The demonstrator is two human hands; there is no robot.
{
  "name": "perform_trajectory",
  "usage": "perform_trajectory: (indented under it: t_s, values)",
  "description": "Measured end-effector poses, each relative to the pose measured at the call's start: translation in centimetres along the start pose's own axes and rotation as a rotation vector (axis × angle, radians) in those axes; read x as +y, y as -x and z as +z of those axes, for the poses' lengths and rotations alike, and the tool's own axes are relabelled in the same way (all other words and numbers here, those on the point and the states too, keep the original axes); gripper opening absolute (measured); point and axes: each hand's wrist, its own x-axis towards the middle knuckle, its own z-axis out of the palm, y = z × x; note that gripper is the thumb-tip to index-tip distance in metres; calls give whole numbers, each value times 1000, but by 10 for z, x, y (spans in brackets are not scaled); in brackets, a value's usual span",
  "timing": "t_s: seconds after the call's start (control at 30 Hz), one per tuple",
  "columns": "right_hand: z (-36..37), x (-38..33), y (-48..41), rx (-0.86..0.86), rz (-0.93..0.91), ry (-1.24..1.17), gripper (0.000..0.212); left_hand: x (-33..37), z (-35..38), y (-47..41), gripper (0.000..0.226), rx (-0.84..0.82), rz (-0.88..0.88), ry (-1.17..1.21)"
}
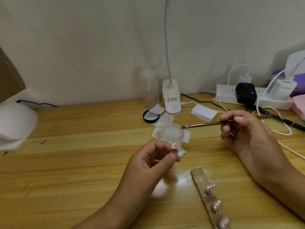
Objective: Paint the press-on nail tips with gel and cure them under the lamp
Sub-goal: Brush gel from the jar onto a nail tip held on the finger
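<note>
the left hand is curled, thumb and forefinger pinched together on a small glossy pink nail tip, most of it hidden by the fingertips. the right hand grasps a gel brush by its brown handle, thumb and fingers closed round it. the brush lies nearly level and its flat bristles point toward the left hand.

the bristle end sits at the rim of an open clear jar, which stands on the bench just beyond the left hand's fingertips, between the two hands. the jar rests among white wipe squares. past it, farther from the left hand, lies a black jar lid.

on the near side of the right hand, below its wrist, a clear holder strip lies on the bench carrying three more pink tips in a row. the end of the strip closest to the left hand is bare.

well out to the left of the left hand a white domed curing lamp sits at the bench edge. beyond both hands, by the wall, stand a clear bottle and a white clip desk lamp. a stack of white pads lies just past the brush. behind the right hand a power strip holds chargers and white cables.
</note>
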Motion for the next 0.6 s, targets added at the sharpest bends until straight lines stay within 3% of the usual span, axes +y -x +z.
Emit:
perform_trajectory:
  t_s: [0.07, 0.17, 0.23, 0.4, 0.6]
  values:
    - [3, -3, 0, 20, 20, 34, 43, 7, 3, 8, 11, 11, 192, -53]
    - [4, -2, 0, 54, 29, 23, 34, 11, 13, 27, 4, -88, 643, -280]
    - [4, -2, 0, 57, 19, 15, 31, 10, 22, 39, 4, -178, 765, -404]
    - [5, -3, 4, 12, -11, 29, 40, 1, 33, 53, 13, -325, 816, -756]
    - [4, -2, 5, -21, -31, 62, 41, -5, 33, 53, 15, -337, 719, -798]
